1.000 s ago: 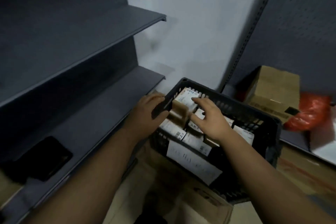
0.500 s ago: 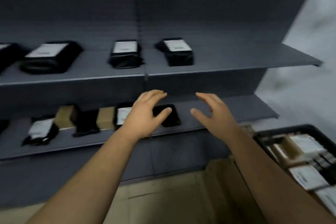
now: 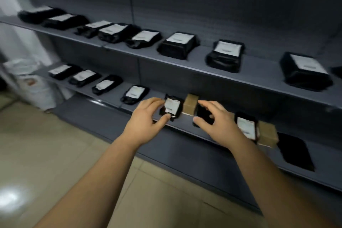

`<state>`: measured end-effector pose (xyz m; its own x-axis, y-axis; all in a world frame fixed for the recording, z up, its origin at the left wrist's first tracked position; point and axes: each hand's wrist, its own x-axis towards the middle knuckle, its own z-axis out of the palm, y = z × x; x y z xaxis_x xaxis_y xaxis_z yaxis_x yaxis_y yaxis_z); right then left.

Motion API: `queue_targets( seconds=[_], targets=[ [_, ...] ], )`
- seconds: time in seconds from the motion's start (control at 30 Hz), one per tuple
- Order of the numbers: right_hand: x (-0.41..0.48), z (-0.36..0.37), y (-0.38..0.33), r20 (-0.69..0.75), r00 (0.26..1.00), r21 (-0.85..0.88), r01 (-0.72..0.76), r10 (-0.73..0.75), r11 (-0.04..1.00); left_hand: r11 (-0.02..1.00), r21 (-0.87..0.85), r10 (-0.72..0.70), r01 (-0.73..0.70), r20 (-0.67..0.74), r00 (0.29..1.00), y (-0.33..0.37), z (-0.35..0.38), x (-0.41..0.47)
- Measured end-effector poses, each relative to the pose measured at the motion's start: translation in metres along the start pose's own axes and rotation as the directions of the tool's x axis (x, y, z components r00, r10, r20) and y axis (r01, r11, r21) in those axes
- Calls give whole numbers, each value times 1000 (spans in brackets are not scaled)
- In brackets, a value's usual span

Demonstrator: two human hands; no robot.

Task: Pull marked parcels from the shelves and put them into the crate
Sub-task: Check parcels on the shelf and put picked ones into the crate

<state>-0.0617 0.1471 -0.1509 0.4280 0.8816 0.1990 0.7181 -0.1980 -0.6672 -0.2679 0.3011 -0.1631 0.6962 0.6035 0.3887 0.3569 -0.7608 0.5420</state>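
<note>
- While both arms reach toward the lower shelf [image 3: 187, 128], the left hand [image 3: 148, 114] is spread open, thumb and fingertips touching the near and left edges of a black parcel with a white label [image 3: 172, 106]; no closed grip shows.
- Right hand [image 3: 215, 120]: open, fingers curled over an unlabelled black parcel [image 3: 203, 114]; whether it touches cannot be told.
- Between the hands: a brown carton [image 3: 190, 104], standing just beside the labelled parcel.
- Right of the right hand: a second labelled black parcel [image 3: 247, 127], a second brown carton [image 3: 267, 134] touching it, then a flat black pouch [image 3: 296, 151].
- Left of the left hand: four more labelled black parcels along the same shelf, the nearest [image 3: 135, 94].
- Above the hands: the upper shelf [image 3: 199, 68] carrying a row of labelled black parcels.
- Below the arms: beige tiled floor [image 3: 55, 153].
- Crate: outside the view.
</note>
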Motion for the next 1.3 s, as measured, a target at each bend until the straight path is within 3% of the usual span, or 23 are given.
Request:
queue_targets(
  seconds=[0.23,0.5,0.83,1.07,1.3],
  targets=[
    [93,97,-26,157,986,22,50,-53,999,986,65,-152,153,-29,988,-107,-21,12],
    [180,168,32,216,972,64,-105,89,992,978,73,-204,195,148,968,-197,21,92],
    [236,218,115,145,890,23,-440,433,898,981,-6,-175,192,385,906,-277,128,169],
    [268,279,181,37,753,57,-658,657,751,950,-6,-268,312,495,826,-339,223,214],
    [295,319,223,-27,682,77,-727,731,682,968,22,-221,249,542,811,-367,274,244]
  ],
)
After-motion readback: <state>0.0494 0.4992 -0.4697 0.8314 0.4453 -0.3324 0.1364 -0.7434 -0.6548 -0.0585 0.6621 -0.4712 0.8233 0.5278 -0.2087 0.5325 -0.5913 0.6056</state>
